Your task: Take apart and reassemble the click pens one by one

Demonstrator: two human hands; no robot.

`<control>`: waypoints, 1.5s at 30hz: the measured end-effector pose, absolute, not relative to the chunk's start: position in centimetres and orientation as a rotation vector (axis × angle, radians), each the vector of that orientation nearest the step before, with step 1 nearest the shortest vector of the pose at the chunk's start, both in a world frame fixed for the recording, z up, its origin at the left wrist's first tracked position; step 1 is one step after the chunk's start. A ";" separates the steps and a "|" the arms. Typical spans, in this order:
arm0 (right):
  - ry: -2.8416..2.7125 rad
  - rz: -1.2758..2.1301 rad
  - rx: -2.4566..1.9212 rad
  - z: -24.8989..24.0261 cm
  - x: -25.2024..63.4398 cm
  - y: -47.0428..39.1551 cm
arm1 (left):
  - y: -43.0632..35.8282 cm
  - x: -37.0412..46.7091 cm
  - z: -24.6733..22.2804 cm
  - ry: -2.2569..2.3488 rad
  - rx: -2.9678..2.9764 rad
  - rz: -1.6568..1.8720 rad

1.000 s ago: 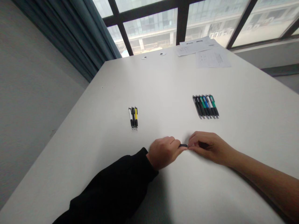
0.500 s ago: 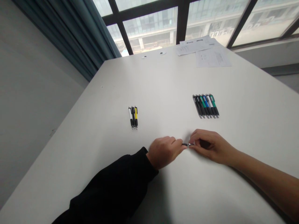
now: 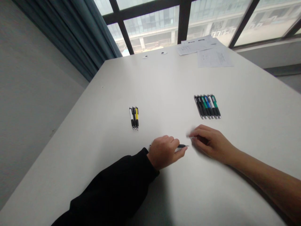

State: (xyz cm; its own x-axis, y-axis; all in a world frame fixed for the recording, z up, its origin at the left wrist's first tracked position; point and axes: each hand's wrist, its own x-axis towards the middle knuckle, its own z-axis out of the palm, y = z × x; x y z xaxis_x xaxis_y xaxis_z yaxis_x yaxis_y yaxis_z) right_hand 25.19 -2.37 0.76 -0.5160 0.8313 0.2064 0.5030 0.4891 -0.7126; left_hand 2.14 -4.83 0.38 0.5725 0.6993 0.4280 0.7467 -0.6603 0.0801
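Black and slim, the pen (image 3: 181,146) sits near, in the curled left hand's (image 3: 162,152) closed grip, thin point bare. The right hand (image 3: 209,141) has just drawn away, fingertips pinching a blurred silvery piece (image 3: 193,137), so the two are apart. Farther, on the smooth white table (image 3: 160,84), lie three slender pens (image 3: 134,118) left, six glossy pens (image 3: 207,106) right.

A dark pen (image 3: 182,146) lies nearly level across the left hand (image 3: 164,153) above the white table (image 3: 155,91), its black grip and thin, bare tip pointing right, its middle hidden by the fingers. A small, pale silvery piece (image 3: 193,137), blurred and apart from the pen, sits at the fingertips of the right hand (image 3: 210,142).
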 end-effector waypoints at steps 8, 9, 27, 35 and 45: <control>-2.186 0.657 -1.227 0.2 24.3 -1.7 | -4.8 2.2 0.2 -1.273 -2.719 -0.585; -2.176 0.654 -1.248 0.2 24.3 -1.8 | -4.8 2.2 0.3 -1.274 -2.724 -0.579; -2.333 0.884 -0.861 1.5 25.2 -3.0 | -4.7 1.9 0.7 -1.123 -2.750 -0.570; -2.367 0.850 -0.973 1.7 26.0 -2.7 | -4.5 1.9 0.3 -1.060 -2.784 -0.570; -2.371 0.610 -1.158 1.2 26.8 -1.5 | -4.7 1.8 0.1 -1.127 -2.773 -0.599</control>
